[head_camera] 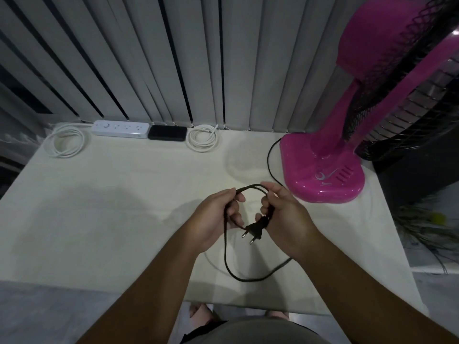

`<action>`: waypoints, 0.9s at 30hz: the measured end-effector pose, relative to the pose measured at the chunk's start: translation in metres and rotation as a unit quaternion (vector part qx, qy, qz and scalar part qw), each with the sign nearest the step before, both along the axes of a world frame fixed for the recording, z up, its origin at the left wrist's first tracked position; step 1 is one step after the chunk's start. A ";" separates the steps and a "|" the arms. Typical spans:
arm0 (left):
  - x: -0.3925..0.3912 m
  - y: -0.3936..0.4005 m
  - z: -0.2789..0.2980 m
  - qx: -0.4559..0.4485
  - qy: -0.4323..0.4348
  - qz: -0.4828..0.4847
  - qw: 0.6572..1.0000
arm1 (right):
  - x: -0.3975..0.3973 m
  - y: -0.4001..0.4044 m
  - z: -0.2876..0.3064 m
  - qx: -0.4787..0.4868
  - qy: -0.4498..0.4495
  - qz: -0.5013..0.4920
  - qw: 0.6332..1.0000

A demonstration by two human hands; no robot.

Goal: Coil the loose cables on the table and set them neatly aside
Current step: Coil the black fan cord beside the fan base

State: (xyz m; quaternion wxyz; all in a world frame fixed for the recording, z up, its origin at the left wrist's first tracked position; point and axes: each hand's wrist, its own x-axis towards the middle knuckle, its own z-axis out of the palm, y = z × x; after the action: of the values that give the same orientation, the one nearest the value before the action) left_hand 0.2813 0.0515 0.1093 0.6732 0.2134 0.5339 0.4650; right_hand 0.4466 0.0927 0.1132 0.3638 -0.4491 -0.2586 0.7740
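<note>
We see the pink fan (372, 120) cut off at the right edge, and our fingers (267, 209) hide part of the black cable (227, 256).

table (99, 219) | rear edge, left to right: coil (65, 142), power strip (120, 129), coil (202, 138) | fan (323, 175) right

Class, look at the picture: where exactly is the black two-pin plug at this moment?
In the head view, the black two-pin plug hangs near the centre between both hands, just below the right hand, above the table.
</note>
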 end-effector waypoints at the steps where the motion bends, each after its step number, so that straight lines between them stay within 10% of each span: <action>1: 0.001 0.000 -0.001 -0.011 -0.025 0.027 0.999 | 0.000 -0.005 -0.002 0.007 -0.016 0.017 1.000; 27: 0.003 0.004 0.007 -0.052 0.006 0.003 0.999 | 0.000 -0.003 0.009 0.055 -0.074 0.038 0.995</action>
State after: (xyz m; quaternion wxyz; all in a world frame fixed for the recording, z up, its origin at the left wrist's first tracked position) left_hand 0.2846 0.0554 0.1160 0.6784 0.1794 0.5621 0.4378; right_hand 0.4466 0.0898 0.1217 0.3379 -0.4744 -0.3443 0.7364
